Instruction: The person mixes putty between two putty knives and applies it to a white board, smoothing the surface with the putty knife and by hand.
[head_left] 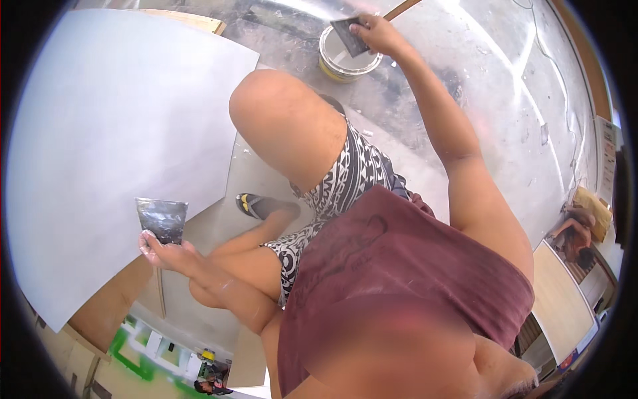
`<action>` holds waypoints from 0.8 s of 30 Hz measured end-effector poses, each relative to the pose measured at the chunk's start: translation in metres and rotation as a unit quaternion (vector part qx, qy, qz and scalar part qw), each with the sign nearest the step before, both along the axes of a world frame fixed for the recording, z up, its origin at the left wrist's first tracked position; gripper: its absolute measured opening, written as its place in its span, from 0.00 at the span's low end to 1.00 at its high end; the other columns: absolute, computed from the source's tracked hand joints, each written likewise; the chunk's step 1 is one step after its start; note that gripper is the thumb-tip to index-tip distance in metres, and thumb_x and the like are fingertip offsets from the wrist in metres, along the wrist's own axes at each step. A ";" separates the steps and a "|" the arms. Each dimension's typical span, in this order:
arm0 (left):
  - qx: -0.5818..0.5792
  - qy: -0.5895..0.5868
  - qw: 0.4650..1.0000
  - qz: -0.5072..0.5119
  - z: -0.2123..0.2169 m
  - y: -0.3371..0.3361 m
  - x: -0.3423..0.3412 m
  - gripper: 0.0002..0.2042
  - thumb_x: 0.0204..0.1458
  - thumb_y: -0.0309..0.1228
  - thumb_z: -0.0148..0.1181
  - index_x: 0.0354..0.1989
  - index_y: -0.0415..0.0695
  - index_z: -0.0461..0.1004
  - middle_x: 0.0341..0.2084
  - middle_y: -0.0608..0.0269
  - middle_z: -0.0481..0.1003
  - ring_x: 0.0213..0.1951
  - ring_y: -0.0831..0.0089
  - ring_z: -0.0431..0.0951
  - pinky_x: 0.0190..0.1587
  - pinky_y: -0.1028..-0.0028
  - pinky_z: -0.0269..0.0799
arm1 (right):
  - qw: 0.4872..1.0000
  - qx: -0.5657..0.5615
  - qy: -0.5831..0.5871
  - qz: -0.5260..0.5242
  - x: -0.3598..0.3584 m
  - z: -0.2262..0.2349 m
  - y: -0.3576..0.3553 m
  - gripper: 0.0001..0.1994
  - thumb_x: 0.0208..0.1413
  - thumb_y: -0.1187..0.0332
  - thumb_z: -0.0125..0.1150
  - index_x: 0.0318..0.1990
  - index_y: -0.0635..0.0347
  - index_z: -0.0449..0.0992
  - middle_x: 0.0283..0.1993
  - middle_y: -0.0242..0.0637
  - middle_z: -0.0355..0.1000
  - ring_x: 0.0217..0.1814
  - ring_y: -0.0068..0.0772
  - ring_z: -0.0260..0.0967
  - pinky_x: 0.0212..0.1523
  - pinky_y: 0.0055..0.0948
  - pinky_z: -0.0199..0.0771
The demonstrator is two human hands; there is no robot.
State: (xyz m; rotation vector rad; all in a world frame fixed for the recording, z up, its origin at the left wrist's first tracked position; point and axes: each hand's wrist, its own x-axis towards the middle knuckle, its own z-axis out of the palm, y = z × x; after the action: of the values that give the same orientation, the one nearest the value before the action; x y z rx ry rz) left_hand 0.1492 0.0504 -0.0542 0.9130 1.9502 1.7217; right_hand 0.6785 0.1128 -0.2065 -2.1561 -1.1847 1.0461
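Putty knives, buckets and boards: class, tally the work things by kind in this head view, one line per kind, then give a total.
Putty knives: 2, one in the left hand at, one in the right hand at
Buckets: 1, the white bucket
Boards: 1, the large white board
Total: 4

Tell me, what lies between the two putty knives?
In the head view, the person's raised bare knee lies between the left putty knife and the right putty knife.
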 end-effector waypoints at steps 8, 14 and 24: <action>0.009 -0.008 1.000 0.002 -0.010 0.006 -0.004 0.16 0.59 0.31 0.57 0.50 0.32 0.67 0.46 0.51 0.69 0.48 0.62 0.71 0.52 0.63 0.70 | 0.934 -0.109 -0.236 0.244 -0.013 -0.062 0.023 0.18 0.52 0.72 0.52 0.50 0.53 0.80 0.47 0.48 0.78 0.50 0.50 0.77 0.51 0.46 0.76; -0.004 -0.003 1.000 -0.001 -0.009 0.004 -0.011 0.16 0.59 0.31 0.58 0.50 0.34 0.69 0.45 0.54 0.70 0.47 0.63 0.71 0.53 0.65 0.68 | 0.897 -0.037 -0.251 0.362 -0.030 -0.143 0.036 0.12 0.52 0.71 0.52 0.35 0.67 0.82 0.40 0.55 0.78 0.42 0.54 0.78 0.44 0.47 0.78; 0.042 -0.017 0.999 -0.023 -0.023 0.005 -0.002 0.06 0.61 0.27 0.56 0.42 0.39 0.70 0.35 0.66 0.70 0.37 0.78 0.71 0.41 0.75 0.72 | 0.923 -0.131 -0.151 0.328 -0.021 -0.199 0.043 0.13 0.54 0.73 0.51 0.41 0.69 0.80 0.46 0.58 0.76 0.48 0.55 0.76 0.51 0.46 0.73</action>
State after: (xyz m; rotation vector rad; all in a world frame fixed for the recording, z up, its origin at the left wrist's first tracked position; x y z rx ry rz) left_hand 0.1473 0.0557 -0.0770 0.9452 1.8336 1.7927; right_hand 0.6572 0.1559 -0.4058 -2.2200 -2.1188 1.2088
